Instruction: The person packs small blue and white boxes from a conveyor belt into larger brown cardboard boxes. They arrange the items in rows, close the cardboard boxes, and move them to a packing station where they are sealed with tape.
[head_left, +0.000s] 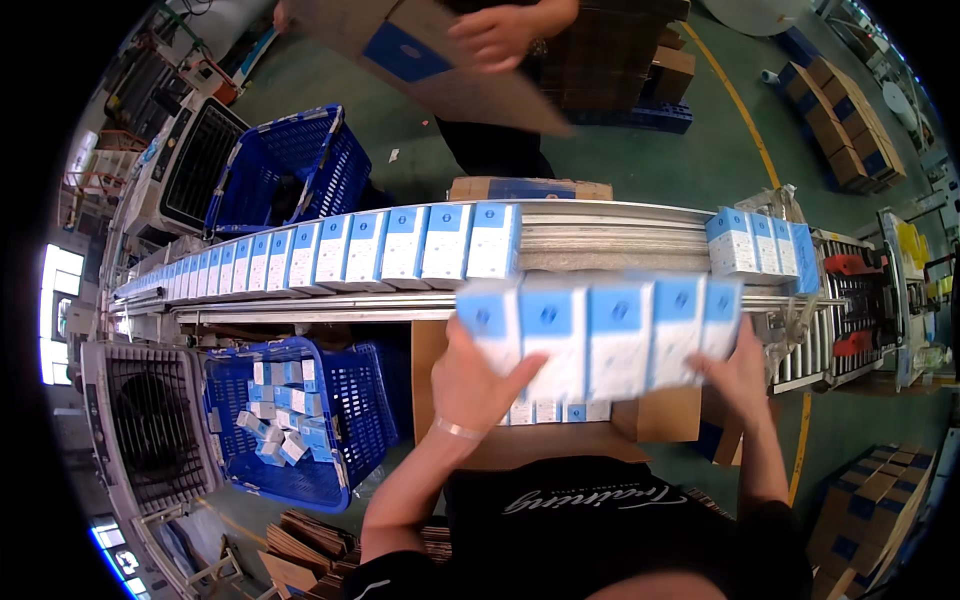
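The left hand (478, 385) and right hand (738, 368) pressed a row of 4 boxes (600, 335) between them, each clasping 1 end. The row hung above an open carton (560, 440), just below the conveyor (600, 235).

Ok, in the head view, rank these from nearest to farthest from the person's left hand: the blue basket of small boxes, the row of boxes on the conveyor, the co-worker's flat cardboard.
1. Row of boxes on the conveyor, just beyond the left hand.
2. Blue basket of small boxes, to its left, slightly farther.
3. Co-worker's flat cardboard, far across the conveyor.
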